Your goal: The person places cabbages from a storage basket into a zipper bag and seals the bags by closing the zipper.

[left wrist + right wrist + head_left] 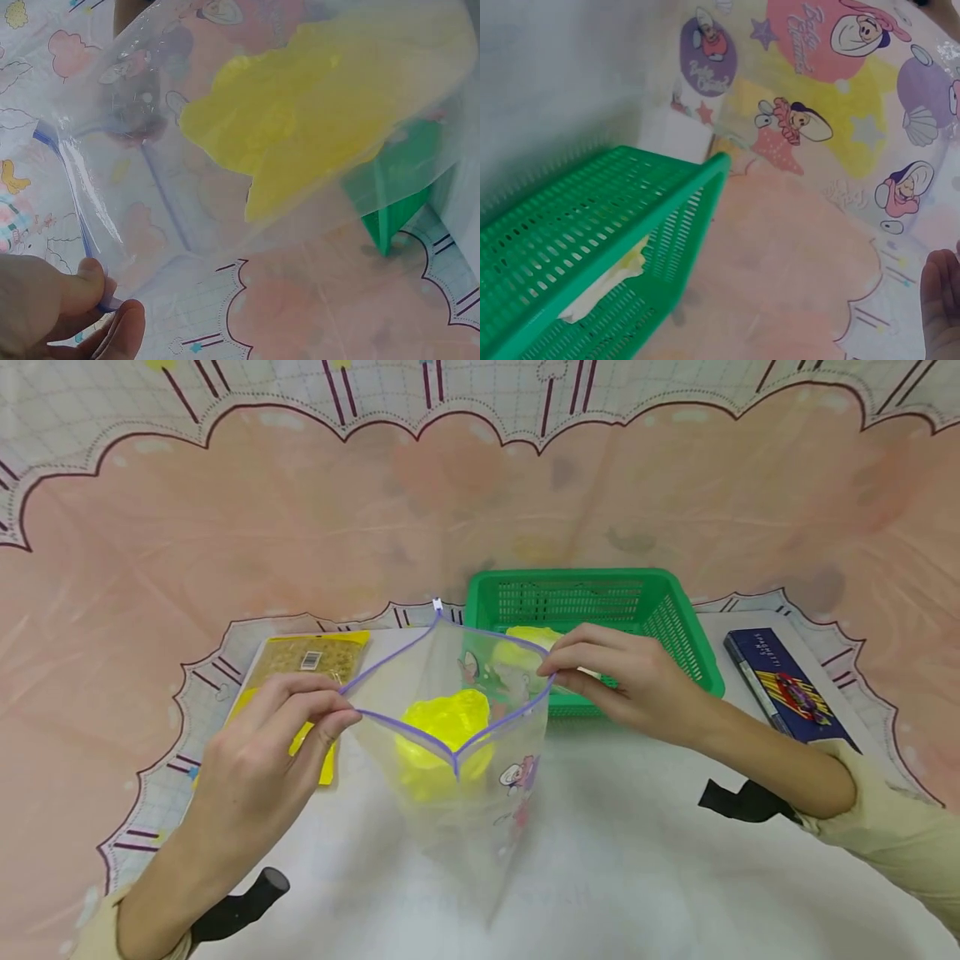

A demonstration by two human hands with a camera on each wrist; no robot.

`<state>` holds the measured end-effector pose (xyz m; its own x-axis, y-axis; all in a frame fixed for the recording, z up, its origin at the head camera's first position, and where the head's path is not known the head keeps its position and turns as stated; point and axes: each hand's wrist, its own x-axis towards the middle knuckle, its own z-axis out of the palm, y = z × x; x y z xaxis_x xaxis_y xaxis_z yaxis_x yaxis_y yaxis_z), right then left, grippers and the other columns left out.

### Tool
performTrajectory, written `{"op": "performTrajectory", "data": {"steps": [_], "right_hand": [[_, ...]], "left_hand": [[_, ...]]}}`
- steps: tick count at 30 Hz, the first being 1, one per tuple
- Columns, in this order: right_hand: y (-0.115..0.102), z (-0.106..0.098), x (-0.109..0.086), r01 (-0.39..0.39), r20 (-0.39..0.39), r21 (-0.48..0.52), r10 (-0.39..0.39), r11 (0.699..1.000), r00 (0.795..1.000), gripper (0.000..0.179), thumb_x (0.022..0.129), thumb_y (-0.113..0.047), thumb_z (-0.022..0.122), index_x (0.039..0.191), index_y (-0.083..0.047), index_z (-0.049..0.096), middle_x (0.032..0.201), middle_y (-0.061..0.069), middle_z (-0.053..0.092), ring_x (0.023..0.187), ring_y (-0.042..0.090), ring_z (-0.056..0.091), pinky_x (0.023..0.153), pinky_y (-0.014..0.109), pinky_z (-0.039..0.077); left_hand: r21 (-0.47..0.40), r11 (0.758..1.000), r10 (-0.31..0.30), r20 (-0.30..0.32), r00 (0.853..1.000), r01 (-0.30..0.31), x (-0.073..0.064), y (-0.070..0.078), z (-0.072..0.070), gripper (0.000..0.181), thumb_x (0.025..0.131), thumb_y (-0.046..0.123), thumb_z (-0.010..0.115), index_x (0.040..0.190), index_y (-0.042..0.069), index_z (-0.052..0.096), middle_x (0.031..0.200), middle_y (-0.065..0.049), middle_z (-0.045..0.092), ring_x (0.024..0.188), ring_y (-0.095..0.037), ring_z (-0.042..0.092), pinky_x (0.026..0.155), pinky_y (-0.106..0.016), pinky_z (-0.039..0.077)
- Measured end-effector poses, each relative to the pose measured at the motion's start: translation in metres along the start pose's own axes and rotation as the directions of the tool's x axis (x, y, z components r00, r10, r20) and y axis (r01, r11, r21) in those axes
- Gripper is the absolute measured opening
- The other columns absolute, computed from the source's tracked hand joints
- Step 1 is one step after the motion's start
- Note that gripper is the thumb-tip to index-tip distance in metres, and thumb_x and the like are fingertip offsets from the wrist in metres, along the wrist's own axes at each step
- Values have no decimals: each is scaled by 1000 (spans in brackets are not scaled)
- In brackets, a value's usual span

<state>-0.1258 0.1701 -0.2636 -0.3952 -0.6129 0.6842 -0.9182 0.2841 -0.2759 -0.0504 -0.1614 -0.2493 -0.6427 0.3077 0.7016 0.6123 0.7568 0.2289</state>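
Observation:
A clear zip bag [450, 827] with a purple zip edge and cartoon prints is held up with its mouth spread wide. Inside it sits a crumpled bright yellow bundle [446, 714], seen through the plastic in the left wrist view as well. My left hand [258, 743] pinches the left side of the rim between thumb and fingers. On the opposite side, my right hand [630, 672] pinches the rim near the green basket [697, 652]. Only part of the right hand [941, 304] shows at the edge of the right wrist view.
Behind the bag, the basket contains a yellow and white item [611, 285]. A yellow-edged packet [288, 660] of what looks like pasta lies at left. At right is a dark blue spaghetti box [787, 685]. A white sheet [637, 843] covers the work area over a patterned cloth.

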Motion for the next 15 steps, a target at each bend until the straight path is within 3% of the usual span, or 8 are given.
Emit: {"op": "performTrajectory", "data": {"steps": [3, 8, 10, 15], "right_hand": [[1, 2, -2, -9, 2, 6, 9, 1000, 1000, 14, 88, -7, 68, 102, -5, 71, 96, 5, 69, 89, 13, 63, 83, 9, 50], [2, 4, -3, -14, 5, 22, 14, 1000, 1000, 34, 72, 12, 75, 101, -6, 71, 97, 4, 69, 89, 12, 63, 82, 8, 50], [2, 5, -3, -15, 8, 32, 15, 999, 1000, 33, 73, 12, 75, 101, -5, 71, 97, 4, 69, 89, 11, 62, 82, 9, 50], [4, 6, -4, -21, 8, 42, 21, 999, 1000, 25, 80, 5, 73, 103, -5, 71, 98, 4, 69, 89, 12, 62, 80, 9, 50]], "left_hand": [[-1, 1000, 2, -9, 1000, -2, 0, 0, 0, 58, 98, 49, 46, 87, -2, 69, 93, -9, 65, 85, -19, 64, 72, -28, 52], [-3, 1000, 23, -48, 999, -23, -1, -1, -1, 53, 98, 46, 50, 87, -1, 69, 93, -8, 66, 87, -18, 64, 79, -11, 49], [-4, 1000, 31, -61, 998, -31, -1, -2, -1, 51, 98, 45, 51, 87, -2, 69, 92, -9, 66, 86, -18, 64, 82, -5, 45], [-2, 999, 43, -67, 997, -43, 0, -4, -2, 50, 97, 43, 53, 85, -3, 69, 92, -11, 66, 83, -19, 63, 78, -10, 46]]}}
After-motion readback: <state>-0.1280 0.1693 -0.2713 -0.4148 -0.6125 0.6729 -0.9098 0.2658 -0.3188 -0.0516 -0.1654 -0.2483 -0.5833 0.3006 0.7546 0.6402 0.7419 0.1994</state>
